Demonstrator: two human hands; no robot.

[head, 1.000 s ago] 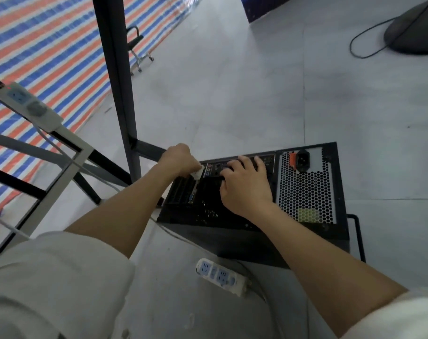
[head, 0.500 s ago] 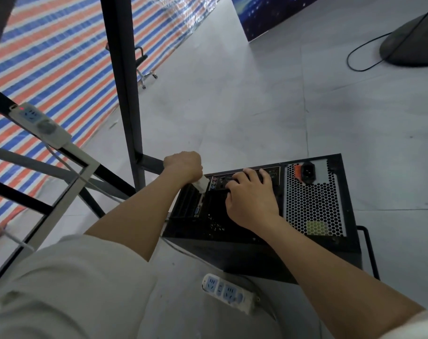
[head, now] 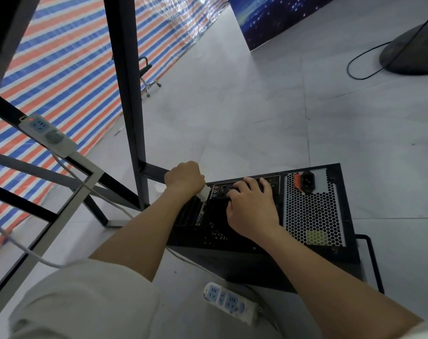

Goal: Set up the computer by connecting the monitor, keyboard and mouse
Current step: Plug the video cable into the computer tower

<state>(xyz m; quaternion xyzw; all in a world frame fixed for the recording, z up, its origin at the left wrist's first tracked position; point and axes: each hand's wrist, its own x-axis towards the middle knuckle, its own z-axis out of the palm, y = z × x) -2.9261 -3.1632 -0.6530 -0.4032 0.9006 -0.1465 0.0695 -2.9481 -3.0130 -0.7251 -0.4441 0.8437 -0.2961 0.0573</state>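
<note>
**Computer case turned back-side up for plugging in**

The computer case (head: 269, 231) is laid on the grey floor (head: 232, 118) beside a black desk frame (head: 125, 94), its rear panel facing up, presumably so that the sockets can be seen and reached from above. A white plug (head: 205, 192) is gripped in the left hand (head: 185, 179), whose fingers are curled tightly round it; the plug is held just at the left edge of the port strip (head: 247, 188), apparently ready to be pushed in. The right hand (head: 252, 209) is laid on the panel with fingers loosely bent, fingertips touching the port strip; whether anything is pinched beneath them cannot be told. It is judged to be steadying the case or feeling for a socket.

The case is of matt black sheet metal, boxy and hard-edged. On its right side a pale honeycomb grille (head: 310, 216) is set, with a black power socket (head: 308, 181) and a red switch above it. A white plastic power strip (head: 230, 302) with blue outlets lies near the case; a second strip (head: 48, 134) rests on the frame. A striped woven tarpaulin (head: 49, 69) is seen at the left.
</note>
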